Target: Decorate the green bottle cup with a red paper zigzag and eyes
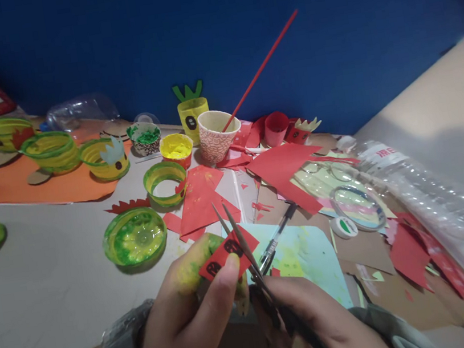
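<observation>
A: What was in the hands?

B: Left hand (192, 318) pinched one red paper piece (226, 252) between thumb and fingers. Right hand (322, 322) was closed around the handles of one pair of scissors (241, 242).

A: How did the piece look?

B: Small, roughly rectangular, tilted. Two black marks drawn on it. Yellow-green paint smeared on the left fingers behind it.

A: Where exactly was it?

B: Held above the desk (48, 280), at the left fingertips and just left of the right hand. Both blades were parted in a narrow V, with the piece's right end against them.

A: Counts around them?

B: One black pen (276, 240) just ahead of the right hand. Five green-yellow painted plastic bowls and rings (135, 236) ahead and left of the left hand. Two paint pots further ahead, one green (144, 137), one yellow (176, 147). One patterned paper cup (216, 136) with one red stick (260, 69) in it. One clear plastic bottle (434, 197) lying right of the right hand. Loose red scraps (283, 169) ahead; too many overlapped to count.
</observation>
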Demonstrator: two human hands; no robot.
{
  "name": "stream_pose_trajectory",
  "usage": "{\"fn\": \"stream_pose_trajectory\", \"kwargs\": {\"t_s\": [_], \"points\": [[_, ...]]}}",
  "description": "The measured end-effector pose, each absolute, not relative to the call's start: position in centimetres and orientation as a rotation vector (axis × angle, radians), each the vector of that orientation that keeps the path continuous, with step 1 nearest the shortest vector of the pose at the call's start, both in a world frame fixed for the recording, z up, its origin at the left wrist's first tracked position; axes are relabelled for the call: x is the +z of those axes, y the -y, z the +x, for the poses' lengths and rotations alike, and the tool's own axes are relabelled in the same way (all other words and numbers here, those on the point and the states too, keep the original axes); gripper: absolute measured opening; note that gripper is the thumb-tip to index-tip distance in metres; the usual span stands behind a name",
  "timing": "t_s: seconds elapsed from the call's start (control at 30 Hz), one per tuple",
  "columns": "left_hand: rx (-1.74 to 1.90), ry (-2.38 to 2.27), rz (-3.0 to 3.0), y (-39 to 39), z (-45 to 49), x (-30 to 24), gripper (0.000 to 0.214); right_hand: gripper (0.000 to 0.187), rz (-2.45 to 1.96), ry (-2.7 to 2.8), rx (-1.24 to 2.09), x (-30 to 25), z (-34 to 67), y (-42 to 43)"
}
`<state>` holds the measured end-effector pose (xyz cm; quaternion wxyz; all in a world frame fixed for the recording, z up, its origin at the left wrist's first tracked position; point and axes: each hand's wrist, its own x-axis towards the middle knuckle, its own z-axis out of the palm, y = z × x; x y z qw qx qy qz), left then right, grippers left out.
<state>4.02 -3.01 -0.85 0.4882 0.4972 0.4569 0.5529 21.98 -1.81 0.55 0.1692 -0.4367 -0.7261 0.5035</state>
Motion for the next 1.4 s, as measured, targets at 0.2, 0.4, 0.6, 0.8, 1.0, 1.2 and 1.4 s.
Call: {"fn": "stream_pose_trajectory", "kwargs": {"t_s": [0.2,0.4,0.6,0.8,1.0,1.2,1.4], "points": [[1.411,-1.300,1.066,3.5,4.4,-0.8,0.013,0.021,-1.398,2.059,1.423,1.5,22.1,2.2],[1.352,-1.210,1.206,3.0,4.1,-0.3,0.033,0.020,-1.433,2.047,1.391,1.2,22.3,2.3],[1.346,-1.263,1.156,3.1,4.3,-0.2,0.033,0.017,-1.397,2.063,1.404,1.2,22.4,2.3],[1.352,-1.191,1.182,3.1,4.1,-0.1,0.033,0.031,-1.380,2.100,1.370,1.4,22.2,2.1],[1.334,-1.201,1.119,3.1,4.1,-0.2,0.034,0.047,-1.327,2.130,1.306,1.4,22.3,2.1],[1.334,-1.161,1.121,3.1,4.1,-0.3,0.036,0.046,-1.256,2.181,1.281,1.1,22.4,2.0],[1.324,-1.146,1.124,3.0,4.1,-0.2,0.034,0.051,-1.215,2.195,1.292,0.2,22.3,1.6]]}}
